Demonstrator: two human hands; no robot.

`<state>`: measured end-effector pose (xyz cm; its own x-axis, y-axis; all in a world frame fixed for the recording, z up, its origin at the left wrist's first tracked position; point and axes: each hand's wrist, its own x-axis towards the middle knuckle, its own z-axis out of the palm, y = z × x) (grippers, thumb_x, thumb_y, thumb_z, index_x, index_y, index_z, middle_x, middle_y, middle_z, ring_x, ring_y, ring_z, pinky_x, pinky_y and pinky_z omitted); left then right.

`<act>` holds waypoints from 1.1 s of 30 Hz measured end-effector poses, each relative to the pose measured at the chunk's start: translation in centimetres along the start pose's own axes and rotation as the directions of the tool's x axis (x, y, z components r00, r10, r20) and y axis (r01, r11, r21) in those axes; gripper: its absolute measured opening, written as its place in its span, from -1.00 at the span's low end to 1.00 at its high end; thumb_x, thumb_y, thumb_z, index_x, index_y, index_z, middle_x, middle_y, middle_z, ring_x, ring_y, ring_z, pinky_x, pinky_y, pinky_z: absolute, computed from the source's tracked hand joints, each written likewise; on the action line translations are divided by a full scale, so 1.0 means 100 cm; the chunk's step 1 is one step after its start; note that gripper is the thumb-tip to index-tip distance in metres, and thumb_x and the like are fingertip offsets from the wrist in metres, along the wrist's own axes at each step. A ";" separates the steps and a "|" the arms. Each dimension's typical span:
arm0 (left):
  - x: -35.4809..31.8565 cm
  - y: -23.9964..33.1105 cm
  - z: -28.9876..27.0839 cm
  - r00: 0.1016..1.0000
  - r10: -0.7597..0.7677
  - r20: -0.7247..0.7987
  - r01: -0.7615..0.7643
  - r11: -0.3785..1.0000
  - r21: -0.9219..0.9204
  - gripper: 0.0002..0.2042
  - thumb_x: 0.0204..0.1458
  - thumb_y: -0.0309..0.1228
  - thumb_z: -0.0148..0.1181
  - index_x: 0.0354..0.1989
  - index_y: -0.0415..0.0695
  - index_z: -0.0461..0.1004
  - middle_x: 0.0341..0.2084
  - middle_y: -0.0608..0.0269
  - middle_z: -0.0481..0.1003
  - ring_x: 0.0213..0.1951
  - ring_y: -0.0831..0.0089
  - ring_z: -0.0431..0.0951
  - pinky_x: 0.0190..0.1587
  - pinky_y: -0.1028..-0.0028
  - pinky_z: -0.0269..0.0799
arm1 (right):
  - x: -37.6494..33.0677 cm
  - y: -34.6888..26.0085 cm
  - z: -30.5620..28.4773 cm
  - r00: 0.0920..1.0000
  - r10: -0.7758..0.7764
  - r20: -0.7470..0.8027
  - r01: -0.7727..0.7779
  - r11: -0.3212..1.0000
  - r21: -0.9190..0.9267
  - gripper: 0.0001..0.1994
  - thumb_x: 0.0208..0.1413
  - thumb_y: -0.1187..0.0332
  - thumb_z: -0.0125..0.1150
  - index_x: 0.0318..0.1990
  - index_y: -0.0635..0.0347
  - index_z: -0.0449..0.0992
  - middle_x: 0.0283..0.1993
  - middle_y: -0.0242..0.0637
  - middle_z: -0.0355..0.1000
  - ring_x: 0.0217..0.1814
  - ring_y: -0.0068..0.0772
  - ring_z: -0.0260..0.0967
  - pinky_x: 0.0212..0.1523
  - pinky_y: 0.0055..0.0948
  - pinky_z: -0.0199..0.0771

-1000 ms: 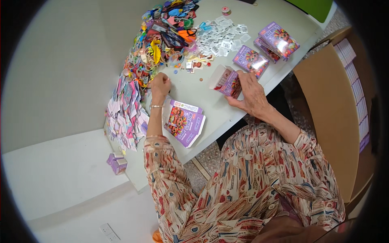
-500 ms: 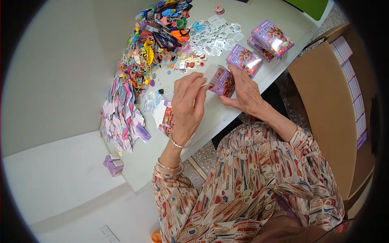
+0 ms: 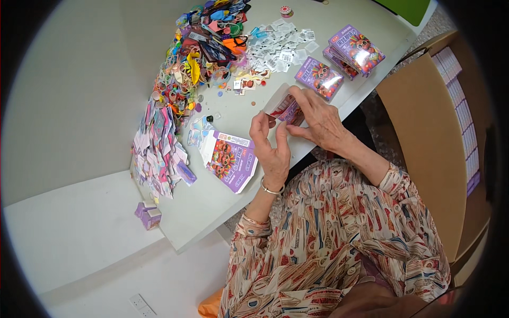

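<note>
My right hand (image 3: 321, 121) holds a small purple cardboard box (image 3: 291, 113) above the table, thumb below and fingers over its far side. The box's pale end flap stands open on the left. Curled about that open end, my left hand (image 3: 271, 151) has its thumb and fingers at the box's edge; what lies between the fingertips is partly hidden. Just left of it, a flattened purple carton (image 3: 232, 161) with a printed fruit-like character lies on the table. Beyond my right hand is another purple box (image 3: 319, 78), lying face up.
Further right rests a stack of purple boxes (image 3: 356, 50). Heaps of small colourful trinkets (image 3: 199, 58), pink-purple paper pieces (image 3: 159, 146) and small white packets (image 3: 281, 46) cover the table's far left. A large brown carton (image 3: 424, 143) holding packed boxes stands at right.
My left hand has moved right and down to the box's open end, uncovering the flattened carton. My right hand stays nearly in place, with the box tilted slightly differently.
</note>
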<state>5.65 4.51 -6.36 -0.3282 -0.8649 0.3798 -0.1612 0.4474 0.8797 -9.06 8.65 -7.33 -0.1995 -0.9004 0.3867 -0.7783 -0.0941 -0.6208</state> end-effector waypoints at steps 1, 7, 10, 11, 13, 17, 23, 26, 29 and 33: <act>0.001 -0.003 0.001 0.995 0.089 -0.042 -0.086 0.994 0.074 -0.50 0.10 -0.58 0.19 0.20 -0.32 0.15 0.02 -0.07 0.40 0.06 0.25 0.44 0.08 0.37 0.40 | -0.001 -0.001 0.001 1.000 0.004 0.000 -0.004 1.000 -0.001 -0.12 -0.19 0.22 0.45 0.29 0.24 0.07 0.04 -0.02 0.29 -0.01 -0.02 0.39 -0.19 -0.25 0.51; 0.000 -0.010 0.001 0.983 0.176 -0.053 -0.164 0.969 0.183 -0.52 0.05 -0.59 0.22 0.17 -0.28 0.24 -0.01 -0.01 0.43 -0.03 0.27 0.49 -0.07 0.37 0.45 | 0.000 -0.004 0.002 0.999 -0.020 -0.034 0.019 0.999 -0.033 -0.13 -0.22 0.25 0.45 0.28 0.23 0.10 0.11 -0.07 0.25 -0.01 -0.07 0.40 -0.21 -0.30 0.52; 0.003 -0.002 0.000 0.999 -0.053 -0.014 0.054 0.985 0.163 -0.59 0.05 -0.58 0.22 0.11 -0.25 0.35 0.00 -0.03 0.44 -0.02 0.23 0.49 -0.05 0.36 0.43 | 0.000 -0.002 0.003 0.999 -0.027 -0.031 0.026 0.999 -0.033 -0.11 -0.22 0.27 0.46 0.30 0.22 0.08 0.13 -0.07 0.25 0.02 -0.06 0.39 -0.17 -0.29 0.53; 0.005 -0.001 0.001 0.998 -0.055 -0.012 0.056 0.985 0.162 -0.59 0.05 -0.58 0.22 0.11 -0.25 0.35 0.00 -0.03 0.44 -0.02 0.23 0.49 -0.05 0.36 0.43 | 0.000 -0.001 0.002 0.999 -0.027 -0.018 0.026 0.999 -0.031 -0.12 -0.22 0.27 0.46 0.29 0.23 0.09 0.14 -0.06 0.25 0.04 -0.05 0.38 -0.16 -0.28 0.52; 0.007 0.004 -0.001 0.999 0.009 0.034 -0.016 0.974 0.224 -0.66 0.05 -0.56 0.21 0.04 -0.24 0.42 0.00 -0.06 0.45 -0.03 0.21 0.49 -0.03 0.33 0.41 | -0.002 -0.001 0.002 0.999 -0.032 -0.008 0.031 0.999 -0.029 -0.13 -0.21 0.27 0.45 0.28 0.24 0.10 0.15 -0.04 0.24 0.06 -0.03 0.38 -0.14 -0.28 0.52; 0.000 0.009 0.000 0.999 0.035 0.018 -0.037 0.990 0.137 -0.68 0.03 -0.58 0.23 0.00 -0.24 0.45 0.00 -0.06 0.45 -0.01 0.15 0.48 -0.01 0.31 0.39 | -0.010 0.006 0.001 0.982 -0.118 -0.148 0.125 0.991 0.039 -0.09 -0.27 0.27 0.50 0.25 0.30 0.07 0.17 0.04 0.25 0.08 0.04 0.38 -0.10 -0.26 0.52; -0.007 0.030 0.001 0.922 0.375 0.094 -0.387 0.892 0.235 -0.55 -0.12 -0.70 0.28 0.01 -0.24 0.40 -0.10 -0.09 0.51 -0.10 0.03 0.52 -0.05 0.25 0.42 | -0.020 0.014 0.000 0.926 -0.240 -0.293 0.283 0.953 0.113 -0.01 -0.32 0.22 0.55 0.25 0.31 0.01 0.17 0.12 0.26 0.06 0.11 0.40 -0.11 -0.24 0.54; -0.008 0.037 0.002 0.890 0.446 0.093 -0.455 0.859 0.234 -0.54 -0.12 -0.70 0.28 0.03 -0.23 0.38 -0.10 -0.10 0.52 -0.11 0.03 0.52 -0.05 0.25 0.42 | -0.024 0.016 -0.005 0.910 -0.270 -0.315 0.322 0.938 0.127 0.00 -0.29 0.18 0.55 0.27 0.29 -0.02 0.15 0.15 0.27 0.04 0.12 0.41 -0.14 -0.23 0.55; -0.009 0.046 -0.003 0.866 0.482 0.133 -0.500 0.832 0.240 -0.54 -0.11 -0.70 0.27 0.03 -0.23 0.38 -0.10 -0.12 0.52 -0.12 0.02 0.51 -0.05 0.25 0.43 | -0.023 0.012 -0.009 0.879 -0.314 -0.359 0.377 0.919 0.117 0.00 -0.34 0.17 0.58 0.23 0.31 0.02 0.12 0.15 0.30 0.02 0.11 0.43 -0.14 -0.23 0.56; -0.013 0.047 -0.005 0.870 0.470 0.145 -0.492 0.837 0.238 -0.55 -0.10 -0.69 0.26 0.03 -0.23 0.38 -0.09 -0.14 0.52 -0.12 0.02 0.51 -0.06 0.26 0.43 | -0.024 0.011 -0.005 0.843 -0.337 -0.420 0.420 0.899 0.122 -0.01 -0.42 0.18 0.61 0.18 0.32 0.08 0.09 0.13 0.32 0.02 0.10 0.44 -0.13 -0.24 0.57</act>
<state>5.73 7.61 -2.53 -0.4965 -0.5094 0.7028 -0.1951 0.8545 0.4815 -9.76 10.91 -8.56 -0.1558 -0.5486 0.8214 -0.7109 -0.5151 -0.4788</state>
